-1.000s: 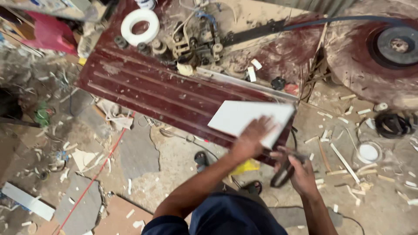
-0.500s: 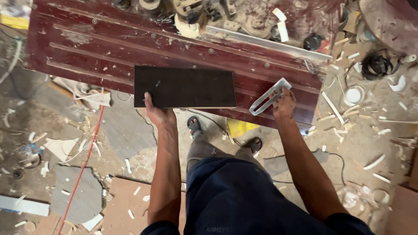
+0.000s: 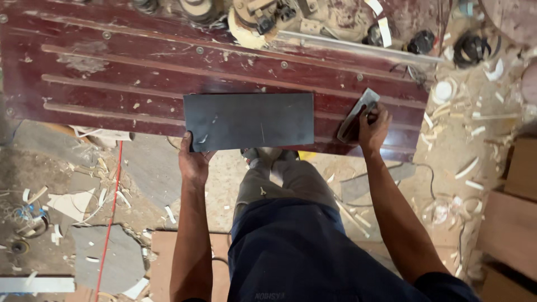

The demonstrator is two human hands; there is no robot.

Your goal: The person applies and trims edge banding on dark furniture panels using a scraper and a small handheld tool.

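Sawdust, pale wood chips and offcuts cover the concrete floor (image 3: 140,184) of a workshop, and a long dark-red workbench (image 3: 112,84) with raised ribs runs across the top of the view. At the far left, on the floor, lie flat grey sheet scraps (image 3: 106,263) and a thin red cord (image 3: 109,218) that runs down from the bench's near edge. On the bench, close to its near edge and about midway along, lies a dark grey rectangular panel (image 3: 249,121), flat, with a few light scratches; its near side reaches past the bench's edge. The left hand (image 3: 193,159) grips the panel's near left corner, thumb on top and fingers beneath. Below the panel are the person's legs in grey trousers (image 3: 285,184). To the right of the panel, near the bench's near right corner, the right hand (image 3: 373,126) is closed around a slim grey metal hand tool (image 3: 353,116), whose long body lies slantwise on the bench top, just apart from the panel's right side. Along the bench's far edge stand round wooden and metal parts (image 3: 257,17) in dust. Beyond the right end, a black coil (image 3: 472,49) and a small white round lid (image 3: 443,91) lie on the floor, and brown boards (image 3: 512,212) are stacked at the far right.
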